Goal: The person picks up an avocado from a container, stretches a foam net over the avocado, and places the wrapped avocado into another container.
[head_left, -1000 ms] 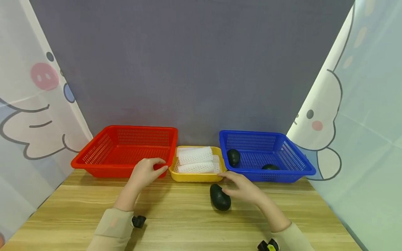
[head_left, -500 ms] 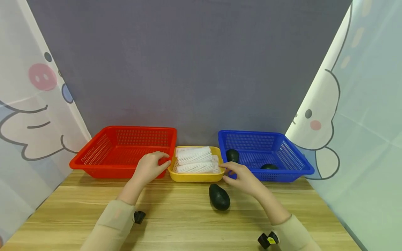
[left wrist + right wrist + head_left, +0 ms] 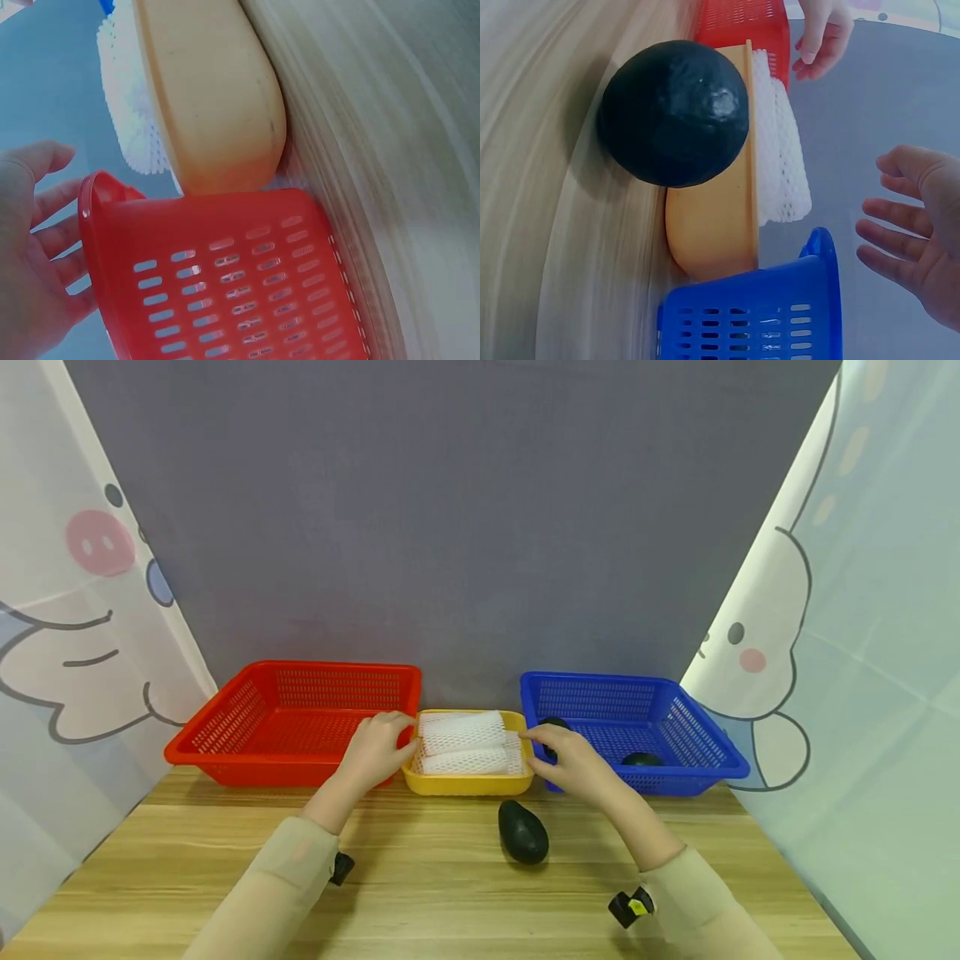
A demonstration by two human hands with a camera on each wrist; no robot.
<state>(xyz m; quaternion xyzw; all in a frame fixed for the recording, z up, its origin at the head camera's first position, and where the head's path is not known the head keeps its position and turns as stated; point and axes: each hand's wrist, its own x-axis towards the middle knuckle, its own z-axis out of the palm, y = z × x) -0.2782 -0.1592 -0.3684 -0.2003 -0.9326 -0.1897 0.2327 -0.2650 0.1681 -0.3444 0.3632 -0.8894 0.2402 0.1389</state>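
Glossy avocado (image 3: 523, 832), smooth plastic tray (image 3: 468, 786), netted foam sleeves (image 3: 465, 733), wood-grained table (image 3: 427, 893)

Head: from above, well back, facing forward and down at the table (image 3: 435, 902)
Left wrist: tilted sideways, close to the red basket (image 3: 202, 217)
Right wrist: tilted sideways, close to the avocado (image 3: 675, 112)
Both wrists: yellow tray (image 3: 712, 229) shared

Left hand (image 3: 34, 255) framed at left edge; fingertips partly covered by rim of red basket (image 3: 165, 229), contact can't be confirmed. Basket's slotted wall cut off at bottom of frame. Yellow tray (image 3: 217, 97) placed end-on beside basket. White foam netting (image 3: 127, 90) held in tray, exposed above its rim. Tabletop (image 3: 367, 150) seen at right, blue-grey backdrop (image 3: 71, 97) at left. Blue sliver (image 3: 107, 6) caught up top.
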